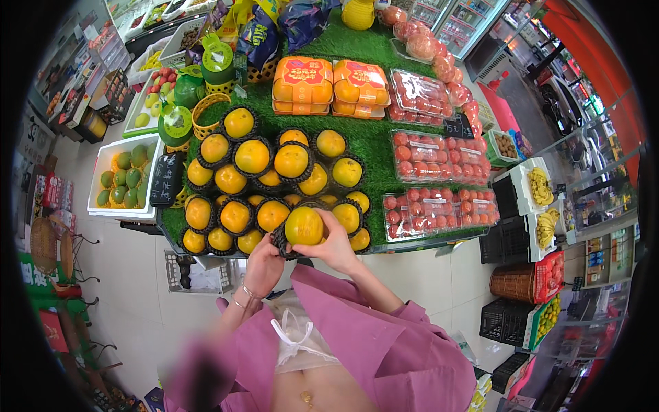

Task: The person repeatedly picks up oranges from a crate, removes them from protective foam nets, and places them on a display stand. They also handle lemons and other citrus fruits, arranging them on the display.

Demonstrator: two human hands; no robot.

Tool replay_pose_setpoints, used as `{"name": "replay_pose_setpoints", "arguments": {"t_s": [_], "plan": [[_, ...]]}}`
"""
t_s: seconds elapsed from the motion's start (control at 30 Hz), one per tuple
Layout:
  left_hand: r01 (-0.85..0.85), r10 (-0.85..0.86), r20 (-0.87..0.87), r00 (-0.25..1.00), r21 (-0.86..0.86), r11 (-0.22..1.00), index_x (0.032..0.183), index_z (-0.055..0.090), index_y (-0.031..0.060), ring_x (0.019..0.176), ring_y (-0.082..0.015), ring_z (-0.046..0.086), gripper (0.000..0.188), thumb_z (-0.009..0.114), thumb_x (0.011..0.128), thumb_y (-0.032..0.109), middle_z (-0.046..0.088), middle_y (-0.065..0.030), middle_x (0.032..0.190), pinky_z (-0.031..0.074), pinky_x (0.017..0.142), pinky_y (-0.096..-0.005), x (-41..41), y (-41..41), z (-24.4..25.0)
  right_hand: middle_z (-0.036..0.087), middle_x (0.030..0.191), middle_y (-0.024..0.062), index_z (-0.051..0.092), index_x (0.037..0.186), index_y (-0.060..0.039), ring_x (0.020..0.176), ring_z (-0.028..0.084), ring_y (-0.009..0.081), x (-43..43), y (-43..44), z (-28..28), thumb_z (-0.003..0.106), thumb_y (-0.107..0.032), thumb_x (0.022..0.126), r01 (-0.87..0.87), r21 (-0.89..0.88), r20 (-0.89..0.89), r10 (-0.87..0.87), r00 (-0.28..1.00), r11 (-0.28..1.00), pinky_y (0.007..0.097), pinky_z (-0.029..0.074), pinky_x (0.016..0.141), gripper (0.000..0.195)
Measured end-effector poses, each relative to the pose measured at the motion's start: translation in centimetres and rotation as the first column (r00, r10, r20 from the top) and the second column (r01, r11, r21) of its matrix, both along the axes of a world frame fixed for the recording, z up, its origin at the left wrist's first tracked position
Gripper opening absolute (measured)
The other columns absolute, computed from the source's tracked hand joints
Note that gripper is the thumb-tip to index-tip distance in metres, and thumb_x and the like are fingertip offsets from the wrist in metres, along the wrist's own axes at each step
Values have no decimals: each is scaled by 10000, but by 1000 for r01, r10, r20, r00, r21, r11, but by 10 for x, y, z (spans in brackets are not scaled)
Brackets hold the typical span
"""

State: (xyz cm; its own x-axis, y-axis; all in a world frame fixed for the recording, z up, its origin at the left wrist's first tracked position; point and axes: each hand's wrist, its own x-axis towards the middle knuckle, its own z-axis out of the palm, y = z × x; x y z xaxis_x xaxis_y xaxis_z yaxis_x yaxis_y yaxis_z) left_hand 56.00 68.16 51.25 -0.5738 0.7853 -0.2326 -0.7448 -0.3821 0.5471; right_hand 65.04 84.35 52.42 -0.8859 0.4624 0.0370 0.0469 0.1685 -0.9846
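Note:
My right hand (pixel 334 244) grips a round yellow-orange fruit (pixel 304 226), apparently a persimmon, from its right side. Bunched against the fruit's left side is a black foam net sleeve (pixel 282 242), pinched in the fingers of my left hand (pixel 265 262). Whether the sleeve still wraps the fruit's underside is hidden. Both hands are at the front edge of the display stand, before a stacked pile of similar fruits (pixel 236 216). Most of the piled fruits sit in black net sleeves.
Artificial grass (pixel 376 154) covers the stand. Clear packs of small red fruit (pixel 425 213) lie on the right; orange-lidded fruit boxes (pixel 302 85) stand behind the pile. A white foam box of mangoes (pixel 123 175) is at left. Below the stand's edge sits a grey crate (pixel 211 278).

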Motion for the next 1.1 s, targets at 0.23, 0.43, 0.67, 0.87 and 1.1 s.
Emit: {"name": "replay_pose_setpoints", "arguments": {"t_s": [0.23,0.43,0.67,0.87,1.1], "plan": [[-90,53,-305,951,-107,990,1287,434,57,1200,-175,483,583,446,726,-102,525,-64,1243,369,1038,-324,13,21,-15,415,1271,237,414,1331,14,1135,511,406,21,30,22,870,-190,614,-41,434,127,-15,992,900,431,452,971,874],[113,-122,-291,949,-49,992,1456,260,113,1400,-254,301,605,491,898,74,281,-93,1483,259,1157,-427,-3,122,31,473,1265,234,342,1371,-6,1166,513,410,-2,124,38,853,-159,645,82,435,0,-91,996,897,421,455,981,901],[113,-177,-333,926,-202,973,1471,313,96,1330,-222,386,598,511,907,78,280,-124,1510,370,1062,-334,-15,144,40,534,1219,305,364,1367,44,1143,546,412,-62,207,11,862,-282,655,202,635,244,-442,863,746,426,460,961,929],[81,-116,-145,983,-229,970,1348,461,50,1279,-247,458,447,487,902,71,456,-93,1385,405,1041,-407,-6,66,8,506,1145,381,357,1315,80,983,598,493,-85,232,-44,867,-280,659,103,678,379,-466,799,728,473,524,850,906],[-220,209,-70,975,-299,928,1284,517,42,1171,-256,548,370,506,920,112,541,-92,1302,448,980,-407,-13,-43,-2,540,1208,320,425,1361,17,982,611,442,-80,212,-21,748,-354,821,81,916,128,-478,869,392,475,527,829,730]]}}
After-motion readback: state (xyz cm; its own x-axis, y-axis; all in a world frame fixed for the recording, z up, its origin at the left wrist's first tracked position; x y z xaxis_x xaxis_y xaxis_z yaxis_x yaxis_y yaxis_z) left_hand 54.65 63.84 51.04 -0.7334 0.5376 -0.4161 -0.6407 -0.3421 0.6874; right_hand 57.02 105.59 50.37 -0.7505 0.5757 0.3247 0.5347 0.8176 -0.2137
